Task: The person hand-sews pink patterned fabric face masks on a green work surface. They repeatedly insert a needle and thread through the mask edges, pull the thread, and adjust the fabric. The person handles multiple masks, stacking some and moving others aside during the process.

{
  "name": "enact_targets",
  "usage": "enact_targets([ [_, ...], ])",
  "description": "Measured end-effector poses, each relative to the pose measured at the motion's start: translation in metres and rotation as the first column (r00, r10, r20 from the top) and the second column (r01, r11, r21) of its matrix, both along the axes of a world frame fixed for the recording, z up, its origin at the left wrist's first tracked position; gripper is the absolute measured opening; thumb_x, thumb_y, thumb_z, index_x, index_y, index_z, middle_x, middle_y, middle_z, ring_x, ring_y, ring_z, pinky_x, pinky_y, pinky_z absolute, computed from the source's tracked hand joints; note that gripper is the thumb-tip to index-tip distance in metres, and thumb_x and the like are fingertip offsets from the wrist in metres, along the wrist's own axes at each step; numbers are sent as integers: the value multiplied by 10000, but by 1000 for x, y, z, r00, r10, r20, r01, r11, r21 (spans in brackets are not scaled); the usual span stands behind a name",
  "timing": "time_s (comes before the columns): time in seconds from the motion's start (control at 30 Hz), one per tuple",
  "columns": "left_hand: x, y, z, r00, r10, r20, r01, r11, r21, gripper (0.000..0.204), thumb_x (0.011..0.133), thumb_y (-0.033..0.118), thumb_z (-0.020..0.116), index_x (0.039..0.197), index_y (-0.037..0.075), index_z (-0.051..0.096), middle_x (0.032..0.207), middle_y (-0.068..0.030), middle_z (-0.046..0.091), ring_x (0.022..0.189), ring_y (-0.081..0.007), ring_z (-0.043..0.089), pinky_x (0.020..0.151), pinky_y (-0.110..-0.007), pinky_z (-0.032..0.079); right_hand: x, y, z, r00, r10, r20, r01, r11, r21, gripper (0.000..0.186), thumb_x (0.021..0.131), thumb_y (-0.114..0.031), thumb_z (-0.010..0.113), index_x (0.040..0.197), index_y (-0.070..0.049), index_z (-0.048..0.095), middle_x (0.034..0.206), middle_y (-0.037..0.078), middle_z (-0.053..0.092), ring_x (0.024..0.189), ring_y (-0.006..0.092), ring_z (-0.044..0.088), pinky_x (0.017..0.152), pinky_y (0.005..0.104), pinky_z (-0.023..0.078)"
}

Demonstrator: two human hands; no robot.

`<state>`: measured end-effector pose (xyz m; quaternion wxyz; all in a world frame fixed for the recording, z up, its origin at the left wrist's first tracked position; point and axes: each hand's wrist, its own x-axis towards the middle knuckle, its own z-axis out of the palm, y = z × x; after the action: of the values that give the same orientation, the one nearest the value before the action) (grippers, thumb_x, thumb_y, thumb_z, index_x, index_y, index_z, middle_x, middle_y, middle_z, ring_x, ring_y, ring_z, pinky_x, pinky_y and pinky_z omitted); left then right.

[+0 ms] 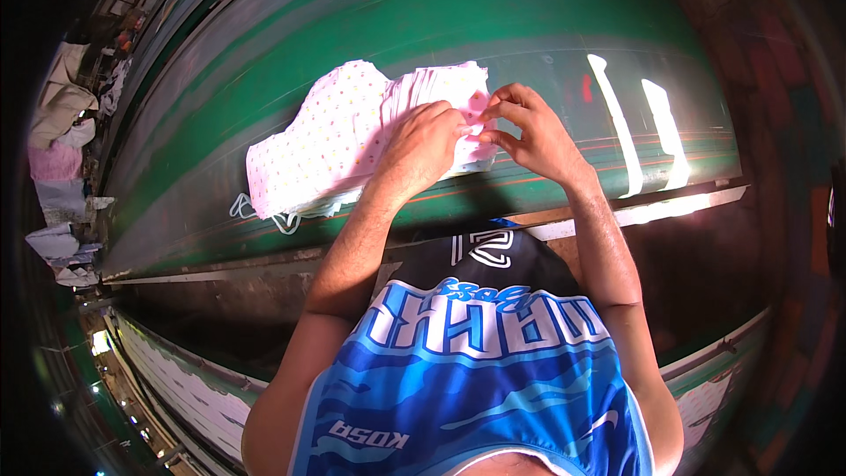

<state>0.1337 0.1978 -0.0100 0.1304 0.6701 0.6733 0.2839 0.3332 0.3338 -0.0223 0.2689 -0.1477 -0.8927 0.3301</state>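
A stack of pale pink cut fabric pieces (326,137) with a small dotted print lies on the green table. Its right part is fanned into many thin layers with ruffled edges. My left hand (427,141) rests on that right part, its fingers bent and closed on the fabric near the edge. From the right, my right hand (533,137) reaches the same edge, thumb and fingertips curled in on the cloth layers. Both sets of fingertips nearly meet there. How many layers they hold cannot be made out.
The long green table (529,18) has worn dark patches and a straight near edge by my body. A pale cord (288,223) pokes out under the stack's left end. Bright light strips (621,128) fall at the right. Folded cloth piles (57,167) stand far left.
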Motion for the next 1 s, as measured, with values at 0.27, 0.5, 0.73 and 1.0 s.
enact_targets([
  [0.27,-1,-3,9,952,72,297,-89,995,45,346,1030,204,781,1310,43,658,1129,-150,750,1008,-307,750,861,-463,589,-27,16,19,998,59,-23,-58,998,36,198,922,0,799,1100,-42,724,1207,117,679,1150,346,659,984,455,563],
  [0.5,-19,5,2,949,240,203,-282,936,210,460,958,112,847,1380,63,672,979,-90,768,740,-204,697,701,-393,577,-51,5,20,986,-28,-164,33,999,29,201,910,-6,781,1093,-55,713,1146,112,691,1112,361,663,912,476,559],
  [0.73,-27,15,4,939,339,54,-340,901,269,311,968,125,830,1248,49,718,1020,-103,722,870,-276,740,769,-419,613,-5,-6,-1,996,-44,77,49,997,-64,147,922,-86,888,1009,-38,779,1046,96,717,914,231,706,768,366,578],
  [1.0,10,1,4,988,-7,156,-39,954,296,271,916,52,829,1164,23,725,1072,-149,714,989,-341,739,856,-443,610,-5,-18,-13,980,-115,165,149,965,-214,184,954,-133,863,1040,-16,749,1058,110,684,931,267,711,788,397,586],
])
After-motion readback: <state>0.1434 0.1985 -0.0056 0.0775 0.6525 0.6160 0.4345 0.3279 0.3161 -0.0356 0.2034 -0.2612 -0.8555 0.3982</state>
